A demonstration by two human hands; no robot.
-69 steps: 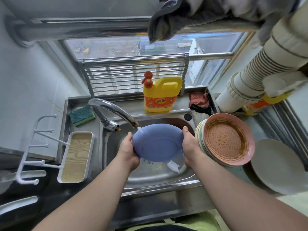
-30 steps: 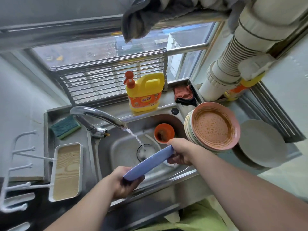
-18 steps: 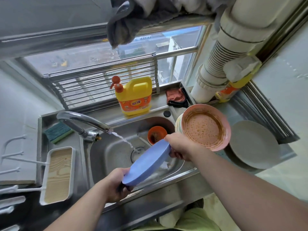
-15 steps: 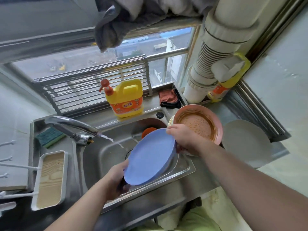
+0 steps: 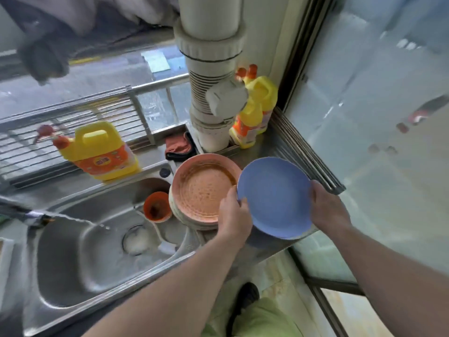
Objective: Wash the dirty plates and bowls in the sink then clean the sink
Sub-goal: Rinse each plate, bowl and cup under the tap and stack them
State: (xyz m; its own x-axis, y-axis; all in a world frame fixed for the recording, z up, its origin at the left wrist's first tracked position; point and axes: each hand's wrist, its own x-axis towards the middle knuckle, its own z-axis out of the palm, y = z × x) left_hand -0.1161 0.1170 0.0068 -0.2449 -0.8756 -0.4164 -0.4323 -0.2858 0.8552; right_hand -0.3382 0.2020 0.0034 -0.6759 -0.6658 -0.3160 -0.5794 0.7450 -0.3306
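I hold a blue plate (image 5: 274,198) between both hands over the steel counter (image 5: 279,144) right of the sink. My left hand (image 5: 234,215) grips its left rim and my right hand (image 5: 328,207) grips its right rim. Its underside faces up. Just left of it a stack of dirty plates with a pink, sauce-stained one (image 5: 204,188) on top leans at the sink's right edge. A small orange bowl (image 5: 156,207) lies in the steel sink (image 5: 80,259). Water runs from the tap (image 5: 26,217) toward the drain (image 5: 137,239).
A yellow detergent jug (image 5: 102,152) stands behind the sink, and a red-black cloth (image 5: 178,145) lies next to it. A white pipe (image 5: 211,93) and two more yellow bottles (image 5: 252,113) fill the back corner. A glass wall runs along the right.
The blue plate has moved from under the tap, out of the sink, rightward over the counter past the dirty stack. My view has swung right with it.
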